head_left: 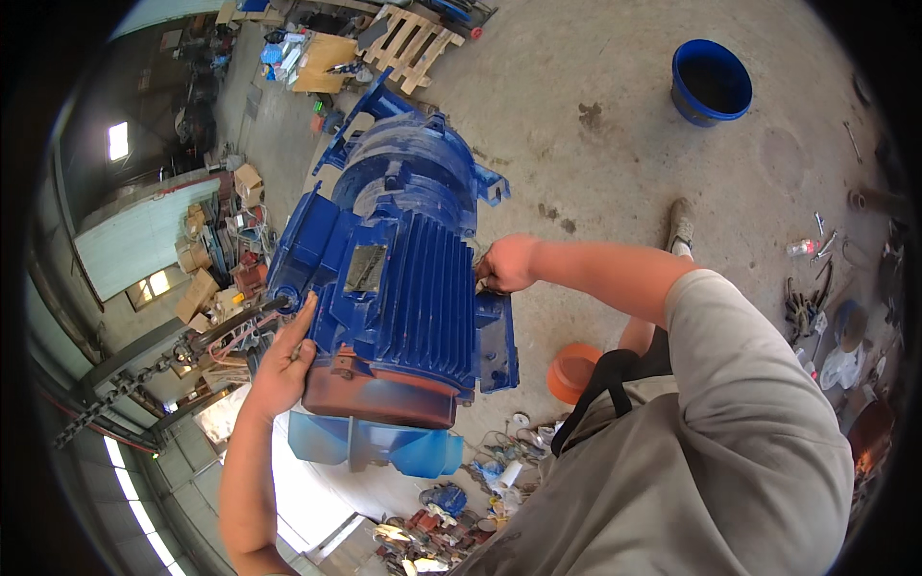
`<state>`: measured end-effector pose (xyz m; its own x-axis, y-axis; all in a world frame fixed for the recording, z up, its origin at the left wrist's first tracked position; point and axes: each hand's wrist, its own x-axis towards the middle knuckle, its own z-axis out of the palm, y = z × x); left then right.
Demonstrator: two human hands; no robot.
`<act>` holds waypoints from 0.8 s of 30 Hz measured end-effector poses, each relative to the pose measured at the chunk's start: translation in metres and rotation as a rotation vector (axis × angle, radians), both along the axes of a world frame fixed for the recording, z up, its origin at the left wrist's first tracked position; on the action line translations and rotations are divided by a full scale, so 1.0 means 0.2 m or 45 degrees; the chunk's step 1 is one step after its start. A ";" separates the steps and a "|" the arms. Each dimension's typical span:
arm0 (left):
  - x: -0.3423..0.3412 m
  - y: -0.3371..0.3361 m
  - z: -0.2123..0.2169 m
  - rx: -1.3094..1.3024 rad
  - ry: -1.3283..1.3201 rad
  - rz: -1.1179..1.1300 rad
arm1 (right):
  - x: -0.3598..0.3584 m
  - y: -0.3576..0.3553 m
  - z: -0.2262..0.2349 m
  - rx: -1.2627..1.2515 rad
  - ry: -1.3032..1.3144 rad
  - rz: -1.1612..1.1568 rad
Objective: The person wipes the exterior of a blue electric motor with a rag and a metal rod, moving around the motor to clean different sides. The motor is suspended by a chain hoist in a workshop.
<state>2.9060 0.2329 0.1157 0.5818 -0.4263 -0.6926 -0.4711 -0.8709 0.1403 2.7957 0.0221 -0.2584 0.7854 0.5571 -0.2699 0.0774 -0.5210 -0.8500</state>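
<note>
A large blue electric motor (pixel 423 288) with cooling fins and a small metal nameplate (pixel 365 268) fills the middle of the view. A hook and chain (pixel 125 379) reach its lifting eye (pixel 286 296) from the left. My left hand (pixel 284 372) lies along the motor's left side by that eye, fingers stretched out and thumb against the casing. On the opposite side, my right hand (pixel 509 263) is closed beside the fins, its fingertips partly hidden; what it grips cannot be made out. Below the reddish end band (pixel 379 394) sits a light blue plastic fan (pixel 375 446).
A dark blue tub (pixel 712 84) stands on the concrete floor at the far right. An orange bucket (pixel 574 372) is near my legs. Wrenches (pixel 823 245) and a bottle (pixel 799 248) lie to the right. A wooden pallet (pixel 408 46), boxes (pixel 197 293) and scrap parts (pixel 437 533) surround the area.
</note>
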 end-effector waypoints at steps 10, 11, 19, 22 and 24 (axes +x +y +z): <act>-0.08 -0.07 0.00 -0.028 -0.026 0.180 | -0.12 -0.01 -0.09 0.231 0.091 -0.045; -0.08 -0.09 0.01 0.008 -0.011 0.245 | -0.08 -0.02 -0.08 0.165 0.100 -0.038; -0.09 -0.13 0.04 0.026 -0.025 0.211 | -0.19 -0.10 0.07 0.307 0.085 -0.127; -0.12 -0.15 0.04 -0.010 -0.040 0.143 | -0.11 -0.15 0.04 0.043 0.203 -0.119; -0.14 -0.16 0.05 0.139 -0.073 0.241 | -0.02 -0.13 0.02 -0.145 0.174 -0.191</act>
<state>2.8783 0.2007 0.1256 0.6839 -0.2303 -0.6923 -0.3026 -0.9530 0.0181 2.7925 -0.0049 -0.2550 0.8089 0.3968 -0.4339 -0.1198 -0.6113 -0.7823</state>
